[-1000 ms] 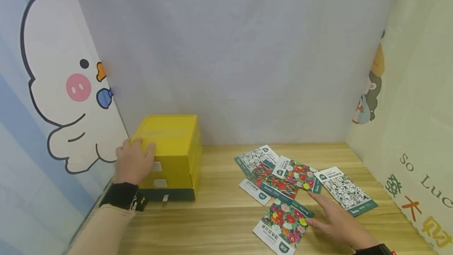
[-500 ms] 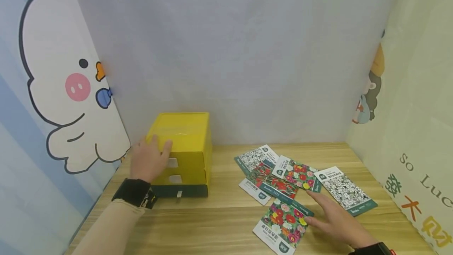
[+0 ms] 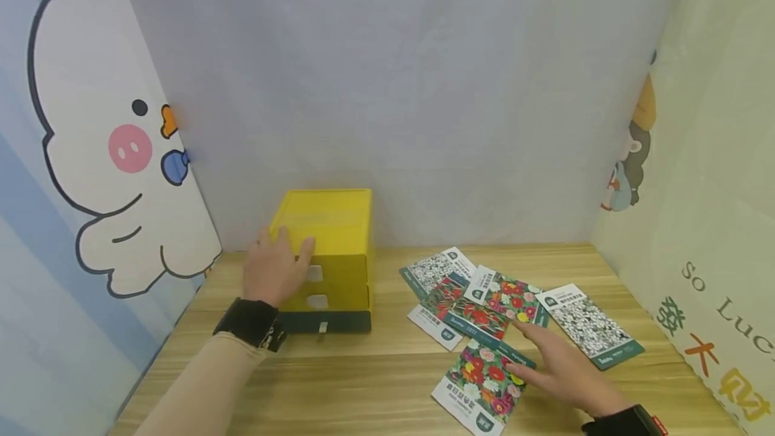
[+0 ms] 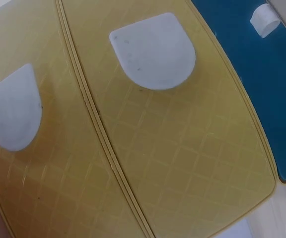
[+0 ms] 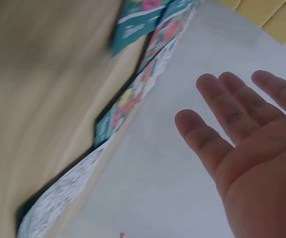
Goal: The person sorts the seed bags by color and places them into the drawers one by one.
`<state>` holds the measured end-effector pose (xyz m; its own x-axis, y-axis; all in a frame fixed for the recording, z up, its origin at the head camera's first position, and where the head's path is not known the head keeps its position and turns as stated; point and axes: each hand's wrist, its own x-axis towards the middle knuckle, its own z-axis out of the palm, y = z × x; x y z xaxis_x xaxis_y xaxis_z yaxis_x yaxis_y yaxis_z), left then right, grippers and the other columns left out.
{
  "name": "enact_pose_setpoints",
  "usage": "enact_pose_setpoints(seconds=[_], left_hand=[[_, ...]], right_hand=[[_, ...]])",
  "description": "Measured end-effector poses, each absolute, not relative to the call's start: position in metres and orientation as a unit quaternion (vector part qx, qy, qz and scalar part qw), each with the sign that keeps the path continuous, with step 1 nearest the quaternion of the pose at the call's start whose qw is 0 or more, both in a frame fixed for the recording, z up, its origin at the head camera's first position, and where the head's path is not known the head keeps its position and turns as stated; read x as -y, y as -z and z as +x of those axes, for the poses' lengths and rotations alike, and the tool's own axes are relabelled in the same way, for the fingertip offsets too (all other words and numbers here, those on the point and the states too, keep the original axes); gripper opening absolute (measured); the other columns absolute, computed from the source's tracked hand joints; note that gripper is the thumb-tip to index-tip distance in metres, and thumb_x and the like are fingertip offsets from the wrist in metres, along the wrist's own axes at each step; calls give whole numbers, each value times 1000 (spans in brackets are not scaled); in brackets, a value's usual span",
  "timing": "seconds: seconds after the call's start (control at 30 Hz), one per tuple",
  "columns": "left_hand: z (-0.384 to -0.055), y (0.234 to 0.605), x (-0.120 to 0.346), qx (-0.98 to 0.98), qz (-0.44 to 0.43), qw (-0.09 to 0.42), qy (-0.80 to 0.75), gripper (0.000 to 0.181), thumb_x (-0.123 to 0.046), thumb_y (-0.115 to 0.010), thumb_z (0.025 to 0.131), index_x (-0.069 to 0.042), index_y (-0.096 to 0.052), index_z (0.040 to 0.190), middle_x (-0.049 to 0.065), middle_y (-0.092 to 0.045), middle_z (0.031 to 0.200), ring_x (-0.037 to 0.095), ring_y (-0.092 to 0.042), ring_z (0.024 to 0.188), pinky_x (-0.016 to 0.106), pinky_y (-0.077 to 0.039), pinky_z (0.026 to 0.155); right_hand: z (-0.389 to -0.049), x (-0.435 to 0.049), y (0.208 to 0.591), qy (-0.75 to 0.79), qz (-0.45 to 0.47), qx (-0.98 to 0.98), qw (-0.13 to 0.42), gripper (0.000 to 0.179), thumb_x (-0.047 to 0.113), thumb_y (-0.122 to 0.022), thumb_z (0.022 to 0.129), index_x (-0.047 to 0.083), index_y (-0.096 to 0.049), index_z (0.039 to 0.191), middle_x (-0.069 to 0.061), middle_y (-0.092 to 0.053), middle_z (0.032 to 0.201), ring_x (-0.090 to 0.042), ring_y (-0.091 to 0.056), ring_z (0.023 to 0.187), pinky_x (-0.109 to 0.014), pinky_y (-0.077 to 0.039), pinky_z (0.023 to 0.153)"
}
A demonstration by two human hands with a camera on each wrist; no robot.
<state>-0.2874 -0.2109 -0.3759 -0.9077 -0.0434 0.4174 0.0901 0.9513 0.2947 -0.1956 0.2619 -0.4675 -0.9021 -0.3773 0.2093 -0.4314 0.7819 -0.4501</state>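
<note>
A yellow box of small drawers (image 3: 345, 217) stands on the table's left half, with white tabs (image 4: 158, 54) on two drawer fronts and a dark green bottom drawer (image 3: 351, 322). On its upper left part rests my left hand (image 3: 275, 268), fingers over the top and thumb by the front edge. My right hand (image 3: 560, 369) holds nothing, its fingers extended and spread near the seed packets. Closest to it are a mixed-flower packet (image 3: 484, 379) and another colourful packet (image 3: 514, 298). A red-flower packet (image 3: 478, 318) lies partly under others.
White-flower packets lie at the right (image 3: 587, 321) and the back (image 3: 436, 271) of the group. A grey cloth (image 3: 412, 99) closes off the rear of the wooden table (image 3: 375, 389), and printed panels stand on both sides.
The yellow drawer box has slid right and slightly back along the table, with my left hand on it. My right hand has shifted slightly left; the packets lie as before.
</note>
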Motion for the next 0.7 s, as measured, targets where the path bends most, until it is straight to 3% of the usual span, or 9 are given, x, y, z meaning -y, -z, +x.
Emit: enact_pose_setpoints(seconds=[0.2, 0.47, 0.7], left_hand=[[-290, 378, 202, 961, -9, 223, 165, 87, -64, -25, 96, 10, -43, 137, 41, -38, 134, 56, -40, 117, 64, -36, 98], [-293, 377, 187, 955, -8, 233, 183, 83, -65, -29, 95, 7, -49, 133, 38, -43, 131, 53, -44, 113, 64, -42, 89], [-298, 376, 173, 958, 5, 221, 185, 85, -68, -27, 94, 4, -48, 135, 35, -39, 136, 51, -42, 117, 63, -41, 92]], right_hand=[[-210, -229, 443, -285, 239, 928, 10, 76, 52, -63, 88, 18, -35, 150, -8, -43, 147, -31, -45, 131, -49, -43, 100], [-236, -185, 415, -283, 322, 903, 25, 72, 51, -60, 91, 18, -34, 150, -5, -45, 145, -23, -47, 128, -42, -45, 99], [-264, -151, 381, -276, 340, 899, 23, 70, 44, -60, 93, 13, -34, 150, -7, -44, 146, -24, -50, 127, -42, -45, 100]])
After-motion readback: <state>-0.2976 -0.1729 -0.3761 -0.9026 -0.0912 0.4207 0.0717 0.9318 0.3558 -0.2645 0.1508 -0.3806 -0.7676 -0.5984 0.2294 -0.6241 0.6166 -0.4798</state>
